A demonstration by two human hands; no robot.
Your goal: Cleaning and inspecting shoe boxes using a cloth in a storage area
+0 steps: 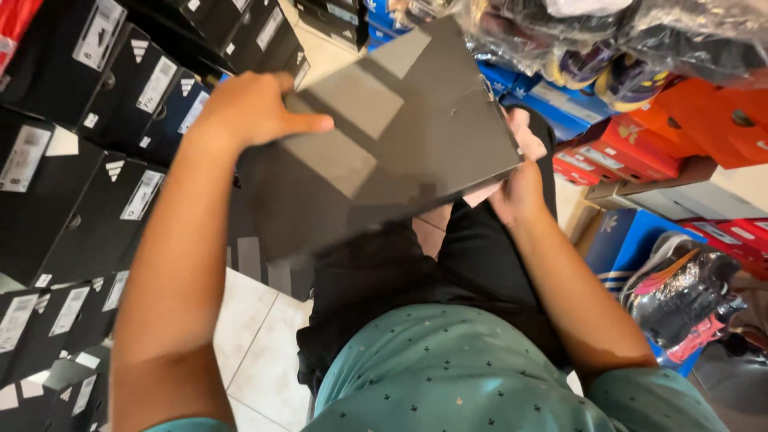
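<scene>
You stand on a pale tile floor (pixel 256 328) in a shoe stockroom, hemmed in by stacked boxes: black boxes (pixel 72 144) to your left, orange and red boxes (pixel 680 136) and blue boxes (pixel 552 100) to your right, and bagged shoes (pixel 608 40) piled above them. Another bagged pair (pixel 680 296) sits low on your right, just beyond your elbow.

The biggest thing in play is the dark grey box (pixel 400 136), tilted in front of you, broad face up, spanning the gap between your two hands. By the look of it you are mid-handling, carrying or turning it, and any next move calls for keeping both edges supported so it does not tip.

Your left hand (pixel 252 108) presses on the box's upper left corner, palm down, fingers curled over the far edge and thumb (pixel 308 122) stretched flat along the top face. Your right hand (pixel 518 192) grips the lower right corner from beneath; its fingers are hidden under the box, with only the heel and thumb side showing. The box lies above your right fingers and under your left thumb.
</scene>
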